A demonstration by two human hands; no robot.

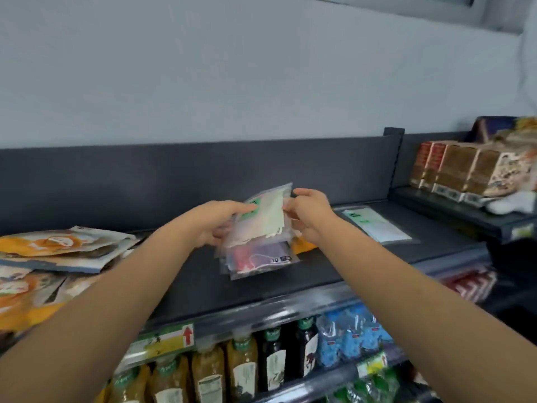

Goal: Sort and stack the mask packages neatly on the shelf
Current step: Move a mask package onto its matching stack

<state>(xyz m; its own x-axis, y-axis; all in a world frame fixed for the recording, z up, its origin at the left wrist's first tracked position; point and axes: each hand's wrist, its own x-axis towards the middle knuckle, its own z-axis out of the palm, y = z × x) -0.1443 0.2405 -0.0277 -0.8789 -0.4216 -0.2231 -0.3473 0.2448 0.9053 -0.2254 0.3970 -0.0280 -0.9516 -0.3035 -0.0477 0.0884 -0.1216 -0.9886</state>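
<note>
A clear mask package with a green label [263, 218] is held tilted above the dark shelf [319, 271]. My left hand [216, 225] grips its left edge, thumb on the green label. My right hand [308, 215] pinches its right edge. Under it lies a small pile of clear mask packages [261, 260] with pink and purple masks inside. Another flat mask package with a green label [376, 223] lies alone on the shelf to the right.
Orange and white pouches [58, 251] are piled at the shelf's left end. Brown boxes [465, 170] stand on the neighbouring shelf at right, behind a dark divider [393, 158]. Bottles [241, 370] and blue packs [351, 335] fill the lower shelf.
</note>
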